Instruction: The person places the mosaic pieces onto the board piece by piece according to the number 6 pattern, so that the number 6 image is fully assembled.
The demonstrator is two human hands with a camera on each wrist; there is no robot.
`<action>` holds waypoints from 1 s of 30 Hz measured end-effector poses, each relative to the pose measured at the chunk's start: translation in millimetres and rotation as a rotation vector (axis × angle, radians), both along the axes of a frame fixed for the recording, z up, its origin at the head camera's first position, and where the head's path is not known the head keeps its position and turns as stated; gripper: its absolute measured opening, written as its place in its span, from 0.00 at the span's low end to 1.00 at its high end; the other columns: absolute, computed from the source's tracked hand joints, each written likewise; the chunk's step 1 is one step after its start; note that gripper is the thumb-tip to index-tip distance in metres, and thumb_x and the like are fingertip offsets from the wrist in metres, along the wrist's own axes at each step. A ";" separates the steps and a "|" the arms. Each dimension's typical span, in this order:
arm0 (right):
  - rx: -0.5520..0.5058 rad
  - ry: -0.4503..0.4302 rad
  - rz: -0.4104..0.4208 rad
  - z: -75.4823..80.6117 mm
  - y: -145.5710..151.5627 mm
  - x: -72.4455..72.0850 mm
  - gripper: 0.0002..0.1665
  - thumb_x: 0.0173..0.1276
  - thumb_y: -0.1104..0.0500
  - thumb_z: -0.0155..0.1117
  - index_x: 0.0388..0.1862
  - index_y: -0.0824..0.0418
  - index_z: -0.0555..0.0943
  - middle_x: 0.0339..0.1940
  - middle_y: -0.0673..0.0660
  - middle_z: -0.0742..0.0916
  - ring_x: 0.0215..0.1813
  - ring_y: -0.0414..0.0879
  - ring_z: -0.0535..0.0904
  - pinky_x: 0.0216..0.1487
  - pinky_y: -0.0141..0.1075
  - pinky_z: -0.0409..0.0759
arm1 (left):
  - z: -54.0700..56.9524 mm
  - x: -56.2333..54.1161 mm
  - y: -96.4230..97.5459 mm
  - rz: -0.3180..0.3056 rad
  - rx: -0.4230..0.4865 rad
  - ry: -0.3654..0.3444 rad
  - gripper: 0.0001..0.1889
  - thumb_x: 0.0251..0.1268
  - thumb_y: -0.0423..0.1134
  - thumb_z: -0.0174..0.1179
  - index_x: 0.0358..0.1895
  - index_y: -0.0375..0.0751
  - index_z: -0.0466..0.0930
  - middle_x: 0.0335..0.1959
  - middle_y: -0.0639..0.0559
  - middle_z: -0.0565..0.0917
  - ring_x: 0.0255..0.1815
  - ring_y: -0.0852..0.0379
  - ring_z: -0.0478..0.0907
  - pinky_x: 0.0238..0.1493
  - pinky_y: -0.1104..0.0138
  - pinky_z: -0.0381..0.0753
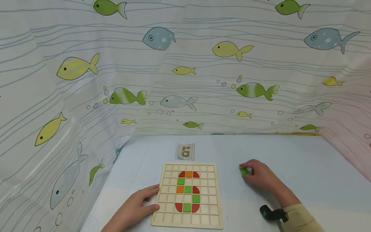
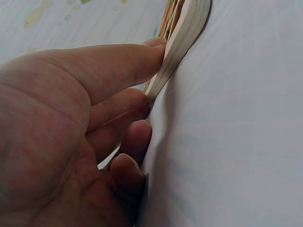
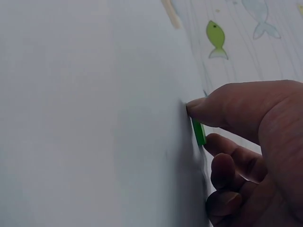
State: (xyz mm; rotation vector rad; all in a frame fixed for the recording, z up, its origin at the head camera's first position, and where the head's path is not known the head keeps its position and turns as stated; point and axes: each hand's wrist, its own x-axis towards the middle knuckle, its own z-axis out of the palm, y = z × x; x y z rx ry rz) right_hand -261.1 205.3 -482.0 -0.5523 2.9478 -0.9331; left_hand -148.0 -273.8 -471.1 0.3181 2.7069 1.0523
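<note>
A square wooden grid board [image 1: 212, 200] lies on the table, with orange and green square tiles and red rounded tiles in its cells. My left hand [image 1: 134, 204] rests against the board's left edge, thumb and fingertips touching it; the left wrist view shows the thumb [image 2: 128, 66] on the rim. Right of the board, low at the table surface, my right hand [image 1: 262, 174] pinches a green square tile [image 1: 244, 171] between thumb and fingers. In the right wrist view the tile [image 3: 199, 131] shows edge-on, partly hidden by the thumb.
Behind the board lies a small card [image 1: 180, 156] printed with a similar tile pattern on a grid. A pale cloth [image 1: 229, 148] covers the table. Fish-printed curtains [image 1: 203, 83] stand at the back and sides. A black device [image 1: 272, 214] sits at the right wrist.
</note>
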 end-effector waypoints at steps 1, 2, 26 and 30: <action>0.003 0.001 -0.003 -0.2 0.6 -0.2 0.21 0.59 0.61 0.74 0.53 0.58 0.85 0.49 0.53 0.83 0.35 0.42 0.71 0.33 0.36 0.73 | -0.3 0.2 -0.1 0.001 0.001 -0.001 0.37 0.60 0.59 0.66 0.69 0.43 0.74 0.71 0.58 0.70 0.61 0.54 0.74 0.59 0.58 0.74; 0.007 0.003 -0.005 -0.3 1.1 -0.4 0.20 0.60 0.61 0.74 0.52 0.58 0.86 0.49 0.53 0.84 0.35 0.42 0.72 0.34 0.36 0.73 | -0.6 0.2 0.0 0.002 0.000 0.000 0.37 0.59 0.59 0.66 0.69 0.43 0.74 0.71 0.59 0.70 0.61 0.54 0.74 0.58 0.58 0.74; 0.020 -0.060 -0.052 8.3 -11.1 1.3 0.15 0.61 0.57 0.75 0.48 0.56 0.88 0.45 0.50 0.86 0.33 0.43 0.71 0.32 0.37 0.72 | -1.4 2.4 -3.3 -0.014 0.000 0.048 0.36 0.61 0.59 0.66 0.69 0.42 0.74 0.70 0.59 0.70 0.60 0.58 0.74 0.57 0.64 0.74; 0.015 -0.061 -0.035 12.7 -21.7 2.4 0.16 0.60 0.58 0.75 0.47 0.56 0.88 0.44 0.49 0.85 0.34 0.43 0.72 0.32 0.37 0.73 | -1.9 1.9 -3.8 -0.016 -0.003 0.049 0.36 0.61 0.59 0.66 0.69 0.41 0.74 0.70 0.59 0.70 0.61 0.57 0.74 0.57 0.63 0.74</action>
